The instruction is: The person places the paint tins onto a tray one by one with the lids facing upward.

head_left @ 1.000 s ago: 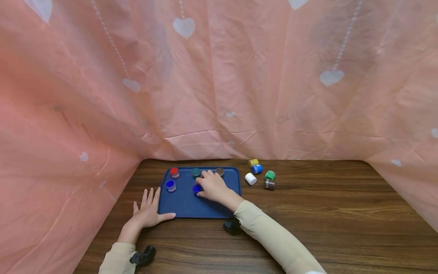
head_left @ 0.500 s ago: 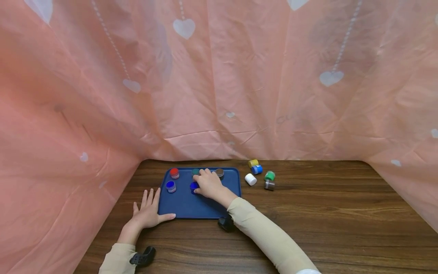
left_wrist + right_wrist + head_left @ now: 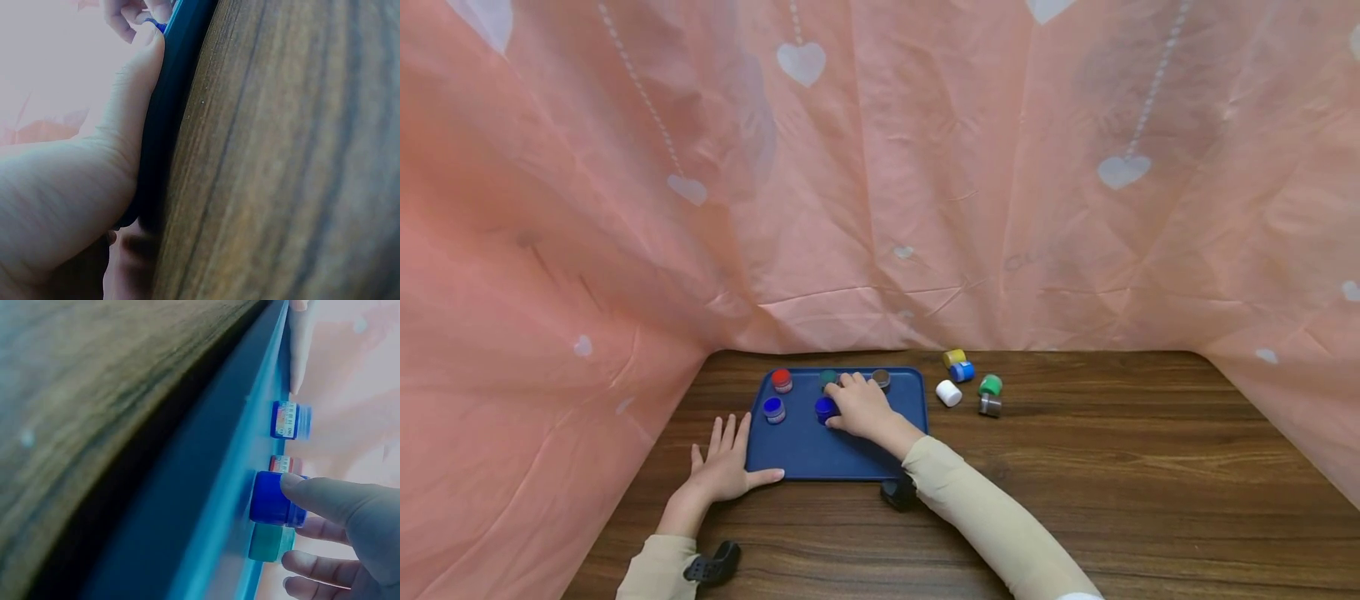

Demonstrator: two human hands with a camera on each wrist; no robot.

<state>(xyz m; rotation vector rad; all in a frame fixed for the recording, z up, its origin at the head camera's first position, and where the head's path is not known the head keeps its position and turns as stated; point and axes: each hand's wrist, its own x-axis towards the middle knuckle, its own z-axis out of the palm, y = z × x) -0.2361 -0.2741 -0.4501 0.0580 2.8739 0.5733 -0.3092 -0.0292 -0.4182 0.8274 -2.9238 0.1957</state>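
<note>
My right hand (image 3: 867, 410) reaches over a dark blue tray (image 3: 805, 457) and pinches a small blue paint jar (image 3: 824, 408), thumb on its near side. In the right wrist view the thumb lies against this upright jar (image 3: 267, 499), with the other fingers behind it. A green paint jar (image 3: 828, 380) and a brown-topped jar (image 3: 881, 380) stand just beyond the hand, partly covered. Toward the tray's left are a red paint jar (image 3: 782, 381) and another blue jar (image 3: 774, 409). My left hand (image 3: 721, 473) lies with spread fingers along the tray's left edge, thumb on the front rim.
Right of the tray, loose paint jars lie on the wooden table (image 3: 1120, 467): yellow (image 3: 954, 358), blue (image 3: 962, 372), white (image 3: 949, 393), green (image 3: 991, 384) and dark grey-brown (image 3: 990, 405). A pink curtain (image 3: 880, 183) with hearts surrounds the back and sides.
My right hand has shifted slightly left and away from me across the tray, the blue paint jar moving with it. My left hand stays in place.
</note>
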